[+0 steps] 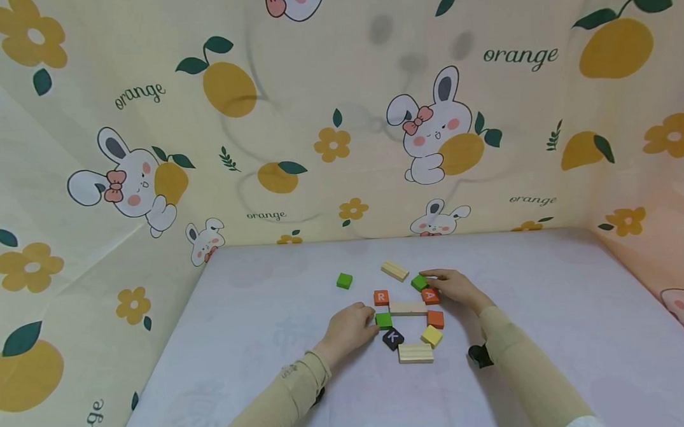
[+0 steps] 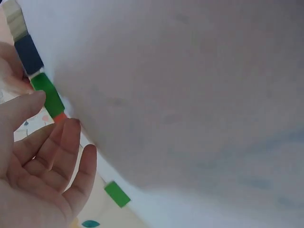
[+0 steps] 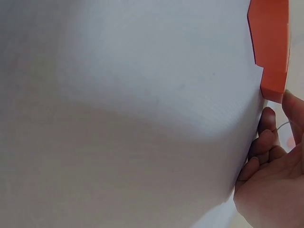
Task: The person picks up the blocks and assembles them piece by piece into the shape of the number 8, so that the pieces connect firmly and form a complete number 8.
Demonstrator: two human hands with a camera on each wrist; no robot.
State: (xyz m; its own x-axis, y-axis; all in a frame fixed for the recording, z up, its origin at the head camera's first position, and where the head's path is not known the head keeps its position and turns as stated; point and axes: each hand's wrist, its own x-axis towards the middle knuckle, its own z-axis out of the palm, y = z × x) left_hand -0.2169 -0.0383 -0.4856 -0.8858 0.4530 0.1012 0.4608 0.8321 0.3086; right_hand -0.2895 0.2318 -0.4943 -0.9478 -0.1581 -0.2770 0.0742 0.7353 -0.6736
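Observation:
In the head view my left hand [image 1: 349, 326] lies at the left side of a green block [image 1: 383, 321]. Its fingers are loosely bent, with the thumb tip by the block in the left wrist view. A black K block [image 1: 393, 338] sits just nearer, an orange R block [image 1: 381, 297] just beyond. At the far right of the arrangement my right hand [image 1: 451, 285] pinches another green block [image 1: 419, 283] between thumb and index finger. That block stands turned beside an orange A block [image 1: 430, 296]; the right wrist view does not show it.
Inside the arrangement lies a wooden plank [image 1: 407, 309]. An orange block [image 1: 435, 319], a yellow block [image 1: 431, 336] and a near plank [image 1: 415, 353] stand around it. Beyond are a third plank [image 1: 395, 270] and a loose green block [image 1: 344, 281]. Printed cloth [image 1: 307, 196] walls the white table.

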